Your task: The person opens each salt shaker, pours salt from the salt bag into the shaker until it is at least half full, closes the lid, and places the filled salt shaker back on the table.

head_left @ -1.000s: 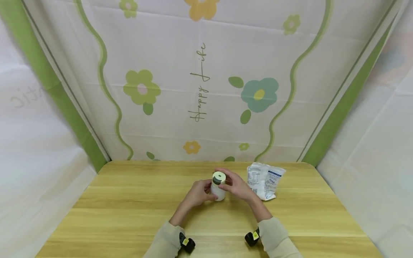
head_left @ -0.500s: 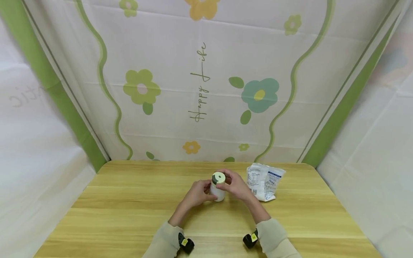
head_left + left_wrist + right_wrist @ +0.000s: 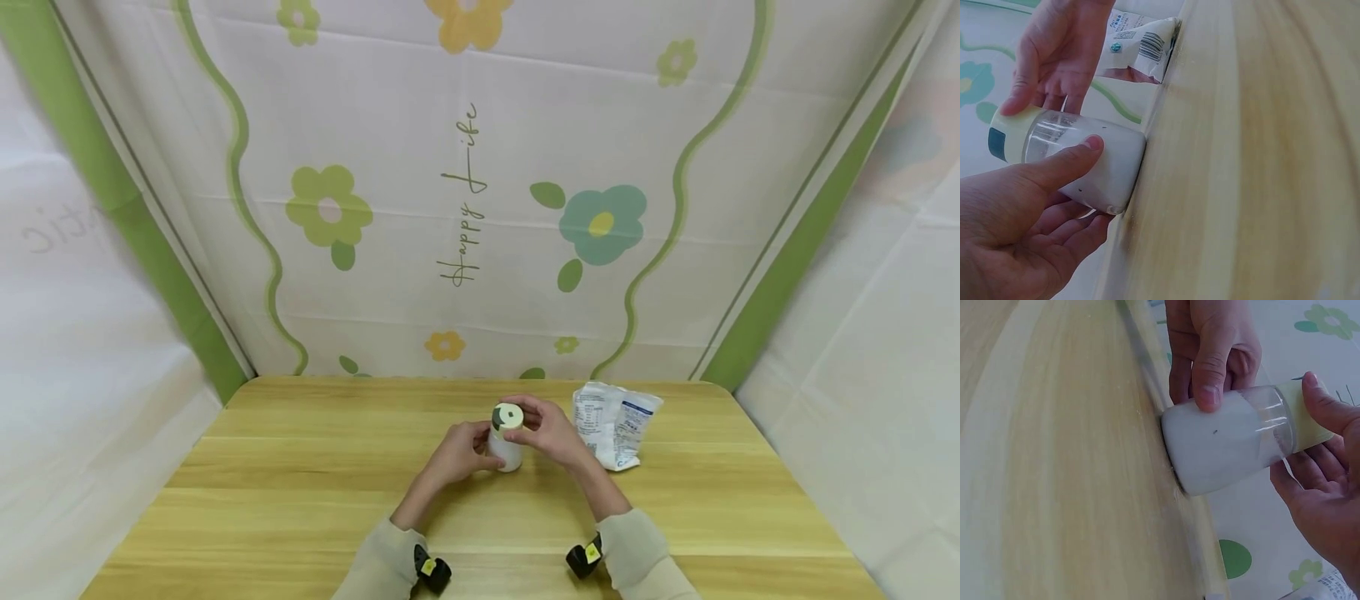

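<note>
A clear seasoning jar (image 3: 507, 455) filled mostly with white powder stands upright on the wooden table. Its pale yellow lid (image 3: 513, 415) has a dark green patch and a small dark mark on top. My left hand (image 3: 455, 452) grips the jar's body from the left, thumb lying along its side in the left wrist view. On the other side, my right hand (image 3: 553, 433) holds the lid, with the thumb (image 3: 1322, 403) pressed on its rim and the fingers round behind. The lid sits on the jar in both wrist views.
A crumpled white printed bag (image 3: 615, 425) stands just right of my right hand, near the table's back edge. Behind the table (image 3: 300, 467) hangs a floral cloth (image 3: 397, 275), with more white cloth at both sides.
The lid has turned a little under my right hand: its green patch has gone from the front toward the left. The jar's body and left hand stay nearly where they were.
</note>
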Motion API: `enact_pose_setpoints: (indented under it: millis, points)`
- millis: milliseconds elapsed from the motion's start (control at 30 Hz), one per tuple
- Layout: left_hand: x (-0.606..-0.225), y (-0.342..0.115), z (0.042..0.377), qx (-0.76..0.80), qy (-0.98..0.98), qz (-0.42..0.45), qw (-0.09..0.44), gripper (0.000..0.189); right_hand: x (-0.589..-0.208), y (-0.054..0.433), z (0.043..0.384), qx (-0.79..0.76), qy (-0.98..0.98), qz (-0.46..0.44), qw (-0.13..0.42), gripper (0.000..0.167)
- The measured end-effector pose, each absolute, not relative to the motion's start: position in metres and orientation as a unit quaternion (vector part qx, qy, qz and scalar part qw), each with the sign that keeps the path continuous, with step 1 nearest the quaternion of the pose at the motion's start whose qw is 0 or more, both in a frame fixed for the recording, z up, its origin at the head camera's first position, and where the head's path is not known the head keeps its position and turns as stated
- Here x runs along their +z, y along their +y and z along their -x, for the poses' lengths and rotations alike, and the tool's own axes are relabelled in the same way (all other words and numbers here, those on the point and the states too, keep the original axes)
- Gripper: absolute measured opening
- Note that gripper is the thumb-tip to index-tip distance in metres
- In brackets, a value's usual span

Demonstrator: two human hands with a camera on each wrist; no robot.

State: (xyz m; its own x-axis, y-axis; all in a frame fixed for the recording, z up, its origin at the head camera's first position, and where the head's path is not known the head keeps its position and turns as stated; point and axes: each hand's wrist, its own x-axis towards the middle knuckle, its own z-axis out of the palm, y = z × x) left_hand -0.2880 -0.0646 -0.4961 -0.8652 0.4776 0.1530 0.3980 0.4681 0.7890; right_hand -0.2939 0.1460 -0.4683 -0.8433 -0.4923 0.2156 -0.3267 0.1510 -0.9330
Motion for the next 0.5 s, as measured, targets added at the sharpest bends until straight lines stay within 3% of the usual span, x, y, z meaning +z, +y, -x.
enact_pose_setpoints:
  millis: [500]
  points:
    - [-0.4962,-0.0647,0.2873,0.441,0.859,-0.257,0.040,0.050,-0.4676,0.1454,0.2923,-0.579,0.766,0.271,0.061,0.056]
